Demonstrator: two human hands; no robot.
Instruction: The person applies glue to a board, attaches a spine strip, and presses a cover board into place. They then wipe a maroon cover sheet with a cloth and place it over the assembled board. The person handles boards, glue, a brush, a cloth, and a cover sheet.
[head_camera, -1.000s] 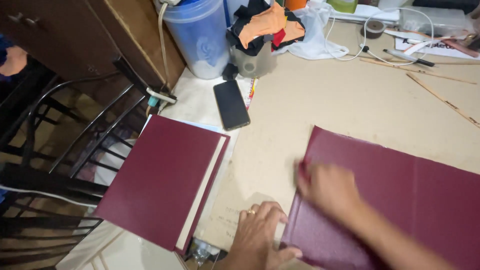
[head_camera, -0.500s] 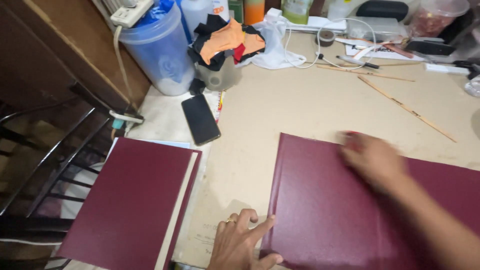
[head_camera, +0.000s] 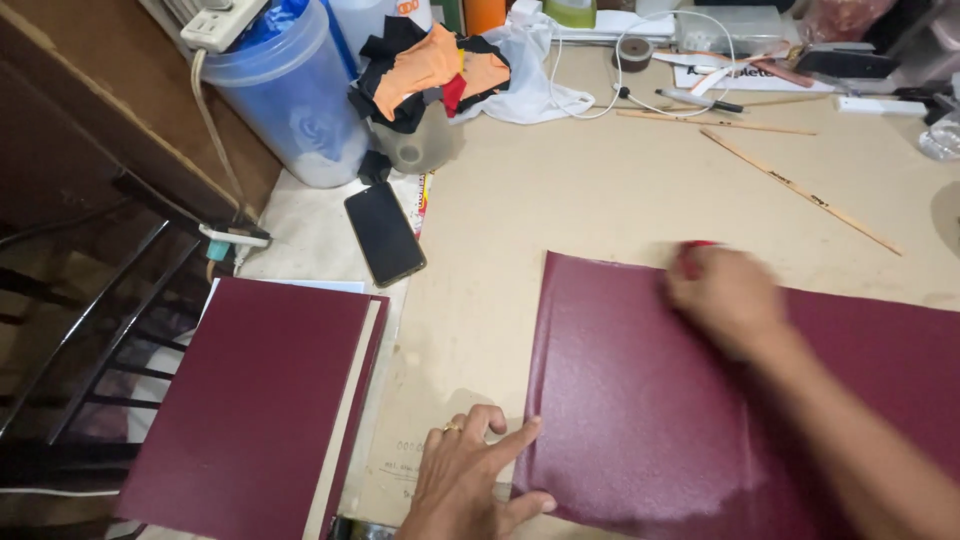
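The right hand (head_camera: 725, 298) presses down near the far edge of a maroon cover sheet (head_camera: 640, 400) lying flat on the tan worktable (head_camera: 560, 190), its fingers curled over a small red object (head_camera: 697, 250), blurred. The left hand (head_camera: 470, 480) lies flat and spread, fingertips pinning the sheet's near left corner. Left of that hand rests a finished maroon book cover (head_camera: 255, 400); beyond it, a black phone (head_camera: 384, 232).

Grainy maroon cover sheet (head_camera: 640, 400) with slight sheen lies on matt board tabletop (head_camera: 560, 190).
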